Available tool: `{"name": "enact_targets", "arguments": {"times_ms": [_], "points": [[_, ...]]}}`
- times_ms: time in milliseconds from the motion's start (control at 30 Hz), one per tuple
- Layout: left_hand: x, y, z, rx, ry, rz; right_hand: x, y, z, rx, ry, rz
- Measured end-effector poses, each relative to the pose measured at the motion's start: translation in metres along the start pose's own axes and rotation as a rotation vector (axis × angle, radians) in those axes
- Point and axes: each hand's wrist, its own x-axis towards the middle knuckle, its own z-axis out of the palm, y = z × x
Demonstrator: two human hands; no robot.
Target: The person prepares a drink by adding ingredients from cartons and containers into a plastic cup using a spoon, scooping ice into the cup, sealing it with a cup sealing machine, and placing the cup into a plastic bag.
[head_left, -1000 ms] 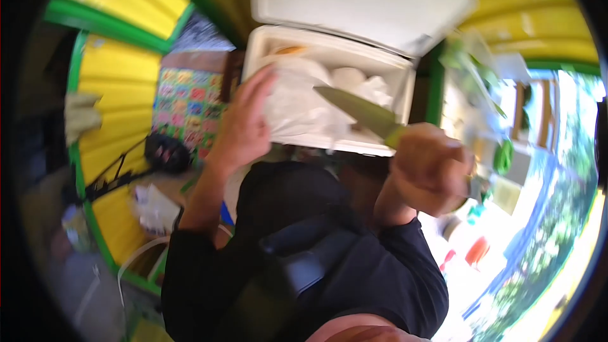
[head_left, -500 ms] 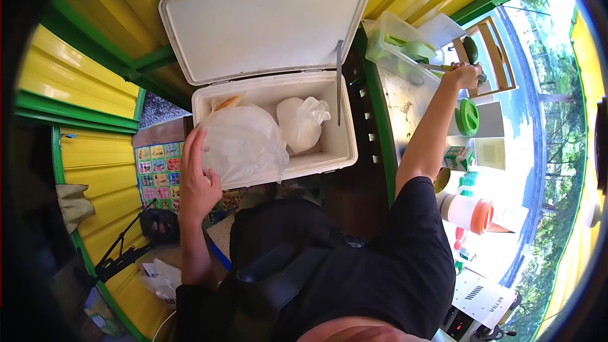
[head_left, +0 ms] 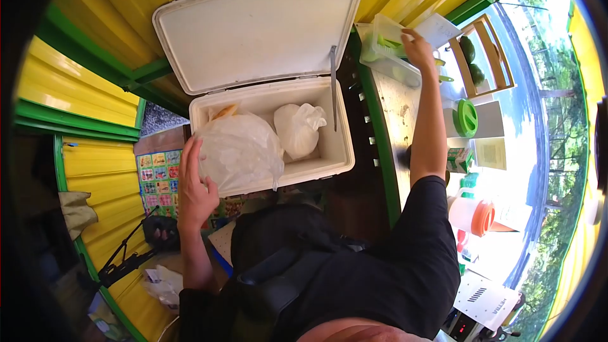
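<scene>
At the near left rim of the white cooler box, my left hand rests with its fingers stretched out against a large translucent plastic bag. A smaller knotted white bag sits to the right inside the cooler. The cooler's lid stands raised. My right hand reaches over a clear plastic container with its fingers extended. Light green pieces lie in that container, under the fingertips. A green-handled utensil shows just beside my right wrist; its other end is hidden.
A wooden crate holding dark green fruit stands beyond the container. Along the counter are a green-lidded container and an orange-lidded jug. Yellow metal walls enclose the space.
My right hand has moved left from beside the wooden crate, where it gripped something, to above the clear container. My left hand stays against the large bag. The view has shifted slightly.
</scene>
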Motion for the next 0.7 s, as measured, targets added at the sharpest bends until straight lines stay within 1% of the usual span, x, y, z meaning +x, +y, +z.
{"name": "enact_targets", "arguments": {"times_ms": [33,100,167,233,267,333,367,400,467,500,533,567,600,633,667,700], "points": [[0.001,0.001,0.0,0.002,-0.006,0.004,0.011,-0.008,0.015,0.183,-0.282,0.111],[0.002,0.005,-0.001,-0.051,-0.01,-0.043,0.034,0.001,0.053,-0.004,-0.318,-0.094],[0.001,0.009,-0.002,-0.064,-0.009,-0.065,0.04,-0.002,0.07,-0.039,-0.29,-0.059],[-0.001,0.008,-0.002,-0.084,-0.016,-0.094,0.042,-0.002,0.072,-0.082,-0.271,-0.021],[-0.002,0.006,-0.002,-0.074,-0.002,-0.064,0.043,-0.007,0.063,-0.115,-0.302,0.029],[-0.003,0.002,-0.001,-0.067,0.013,-0.036,0.032,-0.032,0.021,-0.151,-0.334,0.078],[-0.004,-0.001,-0.001,-0.055,0.014,-0.03,0.01,-0.057,-0.019,-0.076,-0.29,0.226],[-0.005,-0.003,-0.002,-0.043,0.012,-0.027,-0.003,-0.072,-0.041,-0.001,-0.248,0.375],[-0.003,-0.003,-0.002,-0.077,0.005,-0.042,0.007,-0.03,-0.064,0.035,-0.205,0.289],[-0.003,-0.003,-0.003,-0.107,-0.001,-0.058,-0.009,-0.038,-0.091,0.005,-0.121,0.288],[-0.003,-0.005,-0.003,-0.113,-0.005,-0.029,-0.029,-0.048,-0.119,-0.054,-0.094,0.24],[-0.002,-0.009,-0.002,-0.112,-0.001,-0.015,-0.031,-0.021,-0.125,0.013,-0.011,0.155],[-0.002,-0.012,-0.001,-0.103,0.013,0.015,-0.069,-0.038,-0.14,0.381,0.053,0.071],[-0.003,-0.014,-0.002,-0.085,0.023,0.035,-0.108,-0.071,-0.166,0.424,0.021,0.083],[-0.001,-0.012,-0.005,-0.101,0.022,0.036,-0.133,-0.07,-0.171,0.502,0.084,-0.078],[-0.002,-0.015,-0.005,-0.087,0.017,0.035,-0.153,-0.071,-0.183,0.586,-0.009,-0.01]]}}
